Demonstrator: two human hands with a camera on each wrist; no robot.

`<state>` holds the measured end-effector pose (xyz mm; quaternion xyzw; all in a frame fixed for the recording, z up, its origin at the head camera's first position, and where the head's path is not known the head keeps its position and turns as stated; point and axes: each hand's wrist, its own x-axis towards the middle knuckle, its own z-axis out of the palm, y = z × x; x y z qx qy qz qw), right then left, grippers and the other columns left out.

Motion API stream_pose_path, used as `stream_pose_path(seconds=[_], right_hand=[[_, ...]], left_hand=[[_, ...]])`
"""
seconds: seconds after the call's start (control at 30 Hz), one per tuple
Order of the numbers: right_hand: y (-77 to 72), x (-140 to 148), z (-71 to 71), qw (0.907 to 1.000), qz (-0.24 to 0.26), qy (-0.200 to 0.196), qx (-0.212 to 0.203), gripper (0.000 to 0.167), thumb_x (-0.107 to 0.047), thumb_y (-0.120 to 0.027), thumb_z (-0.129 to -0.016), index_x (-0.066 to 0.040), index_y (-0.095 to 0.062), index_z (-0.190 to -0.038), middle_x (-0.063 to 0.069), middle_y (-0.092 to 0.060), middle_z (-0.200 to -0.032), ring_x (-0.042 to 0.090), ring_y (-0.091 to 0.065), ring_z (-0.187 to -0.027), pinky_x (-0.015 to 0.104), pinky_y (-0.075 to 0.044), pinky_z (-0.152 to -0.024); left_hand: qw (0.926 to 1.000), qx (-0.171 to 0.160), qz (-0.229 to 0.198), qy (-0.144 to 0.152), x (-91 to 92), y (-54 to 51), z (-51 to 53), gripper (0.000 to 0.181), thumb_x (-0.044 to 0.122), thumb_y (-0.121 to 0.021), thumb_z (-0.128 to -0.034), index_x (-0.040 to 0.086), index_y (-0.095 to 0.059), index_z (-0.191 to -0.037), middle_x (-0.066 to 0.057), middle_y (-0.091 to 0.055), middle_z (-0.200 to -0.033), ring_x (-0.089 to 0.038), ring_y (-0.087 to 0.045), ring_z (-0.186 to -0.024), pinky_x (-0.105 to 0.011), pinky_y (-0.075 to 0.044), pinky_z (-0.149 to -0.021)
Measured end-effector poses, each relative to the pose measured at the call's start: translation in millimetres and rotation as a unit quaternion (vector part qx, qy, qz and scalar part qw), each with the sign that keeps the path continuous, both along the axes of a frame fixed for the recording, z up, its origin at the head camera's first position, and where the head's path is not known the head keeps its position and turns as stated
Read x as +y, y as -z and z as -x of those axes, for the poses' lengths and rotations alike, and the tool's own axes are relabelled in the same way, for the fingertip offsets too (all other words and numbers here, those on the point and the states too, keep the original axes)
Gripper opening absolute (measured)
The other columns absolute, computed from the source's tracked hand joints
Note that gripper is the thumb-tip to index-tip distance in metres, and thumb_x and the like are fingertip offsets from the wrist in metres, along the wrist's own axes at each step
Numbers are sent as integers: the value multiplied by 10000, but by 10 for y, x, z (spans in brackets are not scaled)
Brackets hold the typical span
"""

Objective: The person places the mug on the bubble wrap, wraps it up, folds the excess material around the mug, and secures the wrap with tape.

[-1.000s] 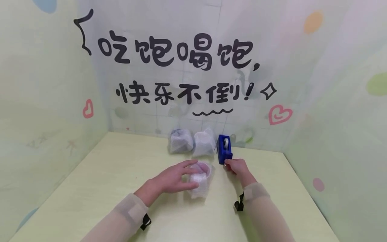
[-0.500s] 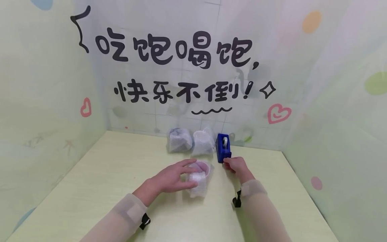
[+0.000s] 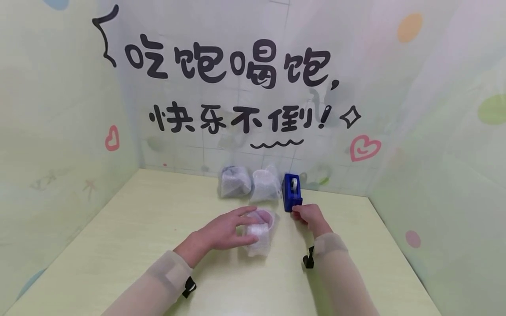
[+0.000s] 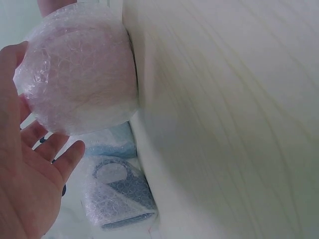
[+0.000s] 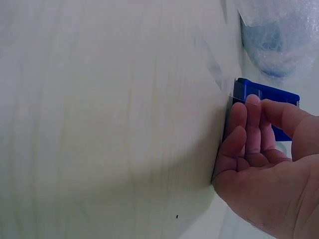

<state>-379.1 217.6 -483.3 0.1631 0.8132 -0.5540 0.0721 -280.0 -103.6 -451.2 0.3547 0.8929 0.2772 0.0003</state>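
A bubble-wrapped pink cup (image 3: 258, 241) stands on the table, its round pink rim showing at the top. My left hand (image 3: 227, 229) holds it from the left, thumb on the near side and fingers across the top; in the left wrist view the other fingers hang loosely below the wrapped cup (image 4: 82, 74). To the right stands a blue tape dispenser (image 3: 290, 193) with a white-cored roll. At its front end my right hand (image 3: 312, 217) pinches the end of the clear tape (image 5: 239, 98) between thumb and index finger, the remaining fingers curled.
Two more bubble-wrapped items, a left one (image 3: 236, 182) and a right one (image 3: 266, 185), stand against the back wall, left of the dispenser. Printed walls enclose the pale wooden table (image 3: 138, 245) at the back and both sides.
The head view has shifted slightly. Both hands, the wrapped cup and the tape dispenser keep practically the same places.
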Motion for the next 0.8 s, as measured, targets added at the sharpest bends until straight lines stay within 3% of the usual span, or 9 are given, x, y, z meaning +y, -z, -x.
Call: stream_pose_path(seconds=[0.27,0.4,0.5,0.57,0.8], right_hand=[[12,-36,14,9997,-180,-144,-55,258,-113,-759,-980,95,-745,-1133,9,-738,-746,92,-628,-659,221,-487,-630],[-6,89,-52,9976,495,-485,-48,294,-121,-739,-1030,107,-737,-1218,8,-772,-848,96,-672,-765,222,-540,-718],[-34,157,-135,9924,1108,-529,79,340,-112,-710,-1057,122,-697,-1303,-2,-787,-923,84,-708,-845,222,-579,-788],[-52,183,-195,9909,1223,-536,181,376,-134,-701,-1071,117,-679,-1349,-14,-798,-965,73,-722,-888,227,-584,-838],[-198,155,-468,9918,597,-779,819,372,-254,-697,-1086,50,-742,-1296,-56,-825,-1024,83,-741,-986,352,-539,-1015]], left_hand=[[10000,74,-39,31,-18,20,11,543,486,-718,-1034,162,-708,-1469,-75,-449,-1743,-377,-507,-1558,-578,-497,-1210],[9999,77,51,76,2,-8,1,546,498,-700,-1044,175,-698,-1484,-74,-441,-1748,-376,-499,-1563,-582,-491,-1216],[9997,129,181,102,16,-33,1,562,518,-662,-1060,184,-677,-1511,-75,-424,-1759,-376,-475,-1582,-591,-471,-1233],[9996,118,222,85,19,-53,-6,569,520,-637,-1070,180,-666,-1525,-73,-412,-1766,-375,-455,-1595,-597,-457,-1244],[9997,-24,224,10,6,-70,-39,518,460,-573,-1104,168,-666,-1522,-73,-402,-1772,-372,-447,-1603,-592,-444,-1258]])
